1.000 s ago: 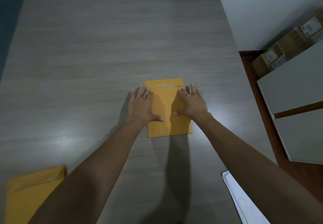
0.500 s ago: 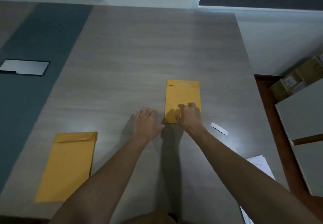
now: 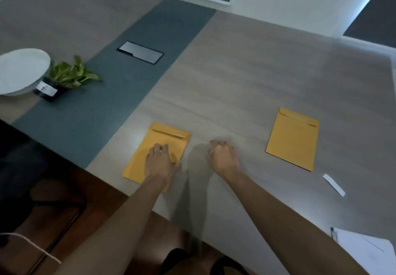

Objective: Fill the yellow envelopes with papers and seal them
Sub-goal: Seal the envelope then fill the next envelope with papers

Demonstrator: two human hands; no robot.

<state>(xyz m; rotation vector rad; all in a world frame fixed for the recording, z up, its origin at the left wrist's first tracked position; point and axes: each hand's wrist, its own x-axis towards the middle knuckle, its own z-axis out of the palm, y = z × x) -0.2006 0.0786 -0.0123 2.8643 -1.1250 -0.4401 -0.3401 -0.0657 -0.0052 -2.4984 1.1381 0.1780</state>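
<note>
Two yellow envelopes lie flat on the grey wooden table (image 3: pixel 246 77). My left hand (image 3: pixel 159 162) rests on the lower half of the nearer left envelope (image 3: pixel 169 135), fingertips on its face and thumb at its right edge. That envelope's flap end points away from me. My right hand (image 3: pixel 222 156) sits on the bare table just right of it, fingers curled in, nothing visible in it. The second envelope (image 3: pixel 293 139) lies apart at the right, untouched. A stack of white papers (image 3: pixel 364 251) shows at the bottom right corner.
A small white paper strip (image 3: pixel 333 184) lies near the second envelope. At far left stand a potted plant (image 3: pixel 68 75) and a white round dish (image 3: pixel 21 71). A metal cable hatch (image 3: pixel 140 52) sits in the blue-grey table band. The table's near edge runs diagonally below my arms.
The view swung left. My right hand came off the envelope it was pressing and curled on the table. My left hand moved onto the other envelope at the left.
</note>
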